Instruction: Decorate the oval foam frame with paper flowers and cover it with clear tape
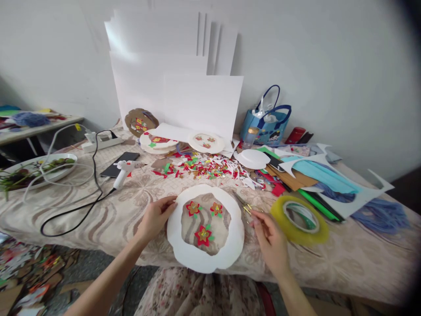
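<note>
A white scalloped frame lies at the table's front edge. Its see-through middle carries three red paper flowers with yellow centres and green leaves. The fingers of my left hand pinch the frame's upper left rim. To the right of the frame, my right hand has its thumb and fingertips closed at the gold handles of a pair of scissors. The scissor blades point up and left, beside the frame's rim. Just right of that hand sits a large roll of yellowish tape.
A white glue gun with a black cord lies left, near a phone and a power strip. Paper scraps cover the middle. Finished-looking flower discs, a blue bag and white boards stand behind. Coloured sheets lie right.
</note>
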The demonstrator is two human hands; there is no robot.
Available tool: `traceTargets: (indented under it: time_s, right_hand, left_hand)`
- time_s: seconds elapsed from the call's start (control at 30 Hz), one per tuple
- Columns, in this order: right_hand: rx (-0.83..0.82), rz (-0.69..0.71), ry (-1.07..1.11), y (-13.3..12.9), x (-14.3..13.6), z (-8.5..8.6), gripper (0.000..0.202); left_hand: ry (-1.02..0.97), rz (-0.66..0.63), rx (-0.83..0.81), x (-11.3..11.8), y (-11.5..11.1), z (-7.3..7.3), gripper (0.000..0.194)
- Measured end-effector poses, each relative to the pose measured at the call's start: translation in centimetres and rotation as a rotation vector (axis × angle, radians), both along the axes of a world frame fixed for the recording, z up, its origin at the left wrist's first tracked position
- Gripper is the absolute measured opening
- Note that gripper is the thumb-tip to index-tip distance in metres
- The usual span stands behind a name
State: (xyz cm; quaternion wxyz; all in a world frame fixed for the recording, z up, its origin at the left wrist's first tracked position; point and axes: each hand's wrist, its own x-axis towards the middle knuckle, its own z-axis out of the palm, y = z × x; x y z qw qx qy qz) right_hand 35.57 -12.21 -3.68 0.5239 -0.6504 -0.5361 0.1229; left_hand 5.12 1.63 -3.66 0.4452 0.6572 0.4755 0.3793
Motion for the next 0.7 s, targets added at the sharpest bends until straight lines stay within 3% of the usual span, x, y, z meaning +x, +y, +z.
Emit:
traceTargets:
  time_s: [0.13, 0.4, 0.5, 0.7]
  right_hand:
    - [0.012, -0.017, -0.002, -2.6, 0.7, 0.0, 0.023]
    - [-0.001, -0.212, 0.117, -6.0, 3.7, -1.5, 0.031]
    - [0.020, -0.239, 0.142, -6.2, 4.0, -2.2, 0.029]
    - [0.114, -0.275, 0.137, -6.3, 2.8, -2.6, 0.025]
  left_hand:
    - [0.129, 0.010, 0.085, 0.1, 0.0, 0.6, 0.046]
    - [0.394, 0.072, 0.327, 0.7, -0.5, 2.1, 0.038]
    - [0.371, 0.112, 0.344, 0.4, -0.4, 1.7, 0.039]
    - [0.144, 0.196, 0.183, -0.5, -0.2, 0.6, 0.039]
